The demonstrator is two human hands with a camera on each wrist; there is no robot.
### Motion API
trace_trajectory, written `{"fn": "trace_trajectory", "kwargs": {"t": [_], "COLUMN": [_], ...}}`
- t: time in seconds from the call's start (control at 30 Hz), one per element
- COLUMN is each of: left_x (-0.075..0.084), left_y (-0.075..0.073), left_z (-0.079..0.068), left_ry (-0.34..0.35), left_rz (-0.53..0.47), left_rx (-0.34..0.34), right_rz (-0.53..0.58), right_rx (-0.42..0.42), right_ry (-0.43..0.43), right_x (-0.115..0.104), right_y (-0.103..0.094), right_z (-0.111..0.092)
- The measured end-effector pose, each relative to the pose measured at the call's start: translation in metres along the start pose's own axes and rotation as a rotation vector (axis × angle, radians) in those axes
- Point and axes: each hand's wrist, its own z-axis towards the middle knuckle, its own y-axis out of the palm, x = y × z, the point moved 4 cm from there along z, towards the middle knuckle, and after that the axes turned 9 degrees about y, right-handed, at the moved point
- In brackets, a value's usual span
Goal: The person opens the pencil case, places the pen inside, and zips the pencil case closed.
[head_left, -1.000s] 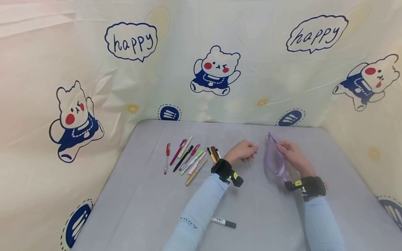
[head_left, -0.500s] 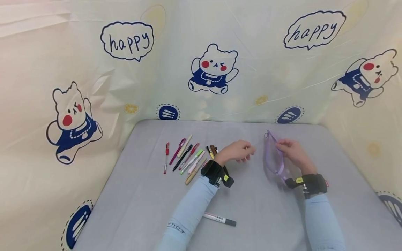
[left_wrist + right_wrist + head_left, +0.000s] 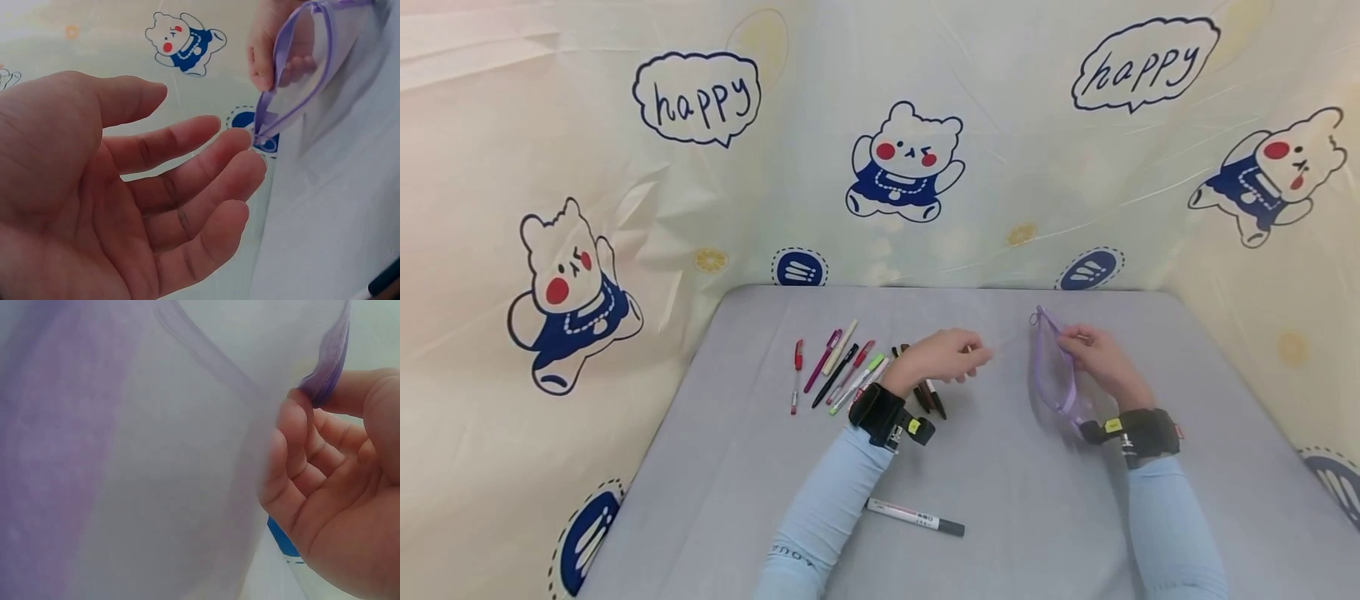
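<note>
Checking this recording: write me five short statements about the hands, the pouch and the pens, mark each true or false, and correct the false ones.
1. The right hand pinches the edge of the purple-trimmed pouch. True.
2. The left hand is holding a pen. False: it holds nothing.
3. The purple-trimmed pouch lies flat on the table with its mouth closed. False: its edge is held up and its mouth gapes.
4. The dark-capped marker lies apart from the other pens, nearer the person. True.
5. The other pens lie to the person's right of the purple-trimmed pouch. False: they lie to its left.
</note>
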Motion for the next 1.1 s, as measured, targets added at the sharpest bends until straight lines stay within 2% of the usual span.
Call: {"fn": "trace_trajectory", "kwargs": {"t": [0.23,0.4,0.67,0.9,1.1], "left_x": [-0.003,0.009,0.027,0.038,0.032], "left_y": [-0.003,-0.004,-0.002,0.004,0.017], "left_z": [-0.016,-0.031,-0.059,-0.078,-0.093], "left_ry": [0.025,0.094,0.189,0.201,0.185], "left_rz": [0.098,0.196,0.327,0.433,0.523], "left_rx": [-0.002,-0.018,-0.045,-0.088,-0.127], "right_rz": [0.060,0.076,0.000,0.014,0.002], "right_rx": [-0.012,-0.007,-0.017,-0.003,-0.001], "right_ry": [0.001,0.006,0.000,0.002,-0.005], "right_x": [0.004,0.005,-0.001,-0.001,0.003], "right_y": [-0.001,-0.003,-0.003,-0.007,-0.009], "right_z": [0.000,-0.001,-0.004,-0.005,-0.004]}}
